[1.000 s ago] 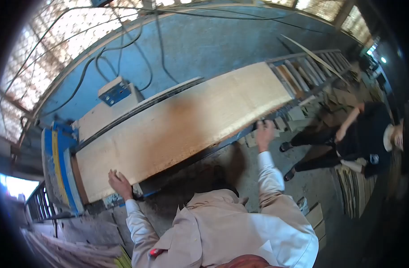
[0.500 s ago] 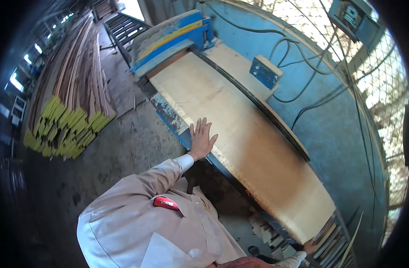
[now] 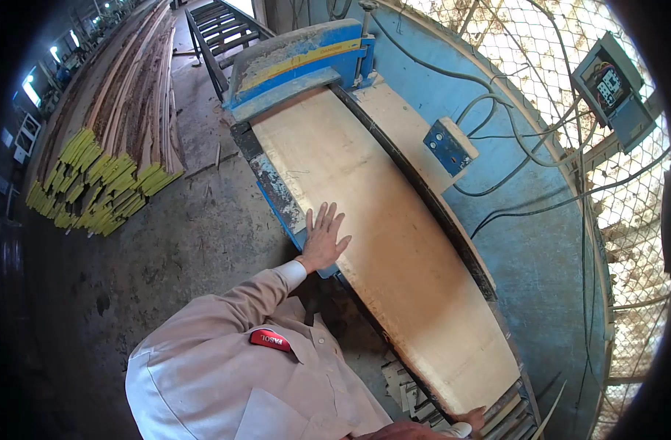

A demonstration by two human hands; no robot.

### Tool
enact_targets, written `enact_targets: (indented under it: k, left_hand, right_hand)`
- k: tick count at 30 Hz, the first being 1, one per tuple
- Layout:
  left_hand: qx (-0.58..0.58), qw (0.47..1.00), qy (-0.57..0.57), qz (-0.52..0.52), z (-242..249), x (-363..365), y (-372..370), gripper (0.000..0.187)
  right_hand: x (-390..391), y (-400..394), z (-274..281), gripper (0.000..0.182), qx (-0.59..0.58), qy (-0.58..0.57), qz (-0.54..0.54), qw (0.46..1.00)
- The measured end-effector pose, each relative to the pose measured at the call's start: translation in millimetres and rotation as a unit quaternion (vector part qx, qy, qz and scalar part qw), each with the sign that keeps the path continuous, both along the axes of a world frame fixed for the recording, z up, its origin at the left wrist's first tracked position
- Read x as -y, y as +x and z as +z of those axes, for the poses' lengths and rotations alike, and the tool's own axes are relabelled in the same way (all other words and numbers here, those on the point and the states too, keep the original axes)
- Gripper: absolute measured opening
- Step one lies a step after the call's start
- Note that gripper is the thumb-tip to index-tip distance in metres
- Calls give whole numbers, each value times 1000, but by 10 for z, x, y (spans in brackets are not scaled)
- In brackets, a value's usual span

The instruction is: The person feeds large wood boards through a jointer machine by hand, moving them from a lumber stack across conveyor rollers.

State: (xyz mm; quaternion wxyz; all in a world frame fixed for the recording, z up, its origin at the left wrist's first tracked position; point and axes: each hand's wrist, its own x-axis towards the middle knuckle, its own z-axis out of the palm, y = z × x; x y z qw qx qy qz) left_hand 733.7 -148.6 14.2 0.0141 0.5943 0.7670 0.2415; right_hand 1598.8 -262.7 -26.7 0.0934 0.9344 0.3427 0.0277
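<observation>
A wide, pale wooden board (image 3: 394, 220) lies flat on the bed of a blue woodworking machine (image 3: 299, 66). Its far end reaches the machine's hood, which hides whatever lies beyond. My left hand (image 3: 323, 240) rests palm down on the board's left edge, fingers spread. Down at the near end, my right hand (image 3: 473, 419) grips the board's corner; some of its fingers are hidden. Along the board's right side runs a dark fence (image 3: 423, 187).
Rollers (image 3: 513, 416) sit below the board's near end. Yellow-ended planks (image 3: 104, 176) are stacked on the floor at left. A blue control box (image 3: 450, 147) stands beyond the fence, cables hang on the wall, and an open electrical box (image 3: 610, 88) is at upper right.
The view has shifted, bringing more of the electrical box and wall into sight. Both hands keep about the same places on the board.
</observation>
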Motion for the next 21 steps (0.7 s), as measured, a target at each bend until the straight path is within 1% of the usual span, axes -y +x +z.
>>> enact_targets:
  k: [1, 2, 3, 4, 5, 7, 8, 10, 11, 12, 13, 14, 15, 16, 17, 18, 19, 20, 21]
  left_hand:
    - [2, 1000, -2, -3, -16, 2, -79, 68]
    - [-3, 1000, 2, 1, -22, 5, -171, 67]
    - [-7, 1000, 4, 1, -29, 11, -258, 67]
    - [-6, 1000, 2, -9, -31, -4, -342, 67]
    - [-7, 1000, 0, -6, -30, -33, -442, 67]
    - [-12, 1000, -1, 4, -7, -70, -671, 66]
    - [-20, 1000, 3, 9, -25, -101, -804, 65]
    - [-28, 999, 11, 16, -25, -175, -1101, 63]
    - [-38, 999, 12, 16, -37, -213, -1256, 62]
    - [-57, 998, 32, 23, -48, -268, -1414, 61]
    - [-70, 996, 40, 34, -65, -338, -1588, 60]
    - [-84, 995, 50, 34, -82, -407, -1749, 60]
    - [-56, 996, 64, 28, -127, -458, -1916, 59]
    - [-24, 997, 77, 13, -183, -541, -2118, 58]
    - [-64, 994, 91, 6, -343, -657, -2363, 57]
    - [-67, 991, 117, 1, -394, -726, -2492, 56]
    - [-122, 988, 92, 12, -305, -771, -2586, 54]
    - [-100, 990, 100, -8, -367, -856, -2770, 54]
    - [-76, 994, 84, 7, -318, -915, -2816, 53]
  right_hand:
    - [48, -103, 6, 83, 2, -2, -3, 1000]
    - [124, -262, -78, 81, -54, 93, -33, 994]
    - [188, -635, 7, 79, -108, 187, -67, 974]
    - [105, -1192, 429, 68, -146, 188, -126, 963]
    - [189, -1102, 242, 71, -252, 264, -111, 924]
    - [115, -1553, 564, 72, -160, 120, -92, 976]
    - [109, -1654, 517, 72, -161, 124, -93, 975]
    - [63, -1860, 417, 72, -160, 194, -89, 964]
    - [-9, -2312, 557, 70, -148, 269, -112, 945]
    - [8, -2145, 261, 70, -161, 283, -68, 943]
    - [-52, -2325, 258, 69, -69, 233, -27, 970]
    - [-139, -2093, -167, 69, -41, 198, -6, 979]
    - [-234, -2554, 67, 62, -20, 176, -29, 984]
    - [-319, -2741, 104, 57, -40, 230, -28, 972]
    - [-391, -2950, 199, 54, -12, 191, 53, 980]
    - [-466, -3053, 253, 55, -21, 131, 40, 990]
    - [-551, -3406, 555, 54, -72, 164, -43, 983]
    - [-593, -3447, 541, 60, -102, 200, -41, 974]
    - [-607, -3597, 697, 62, -146, 213, -33, 965]
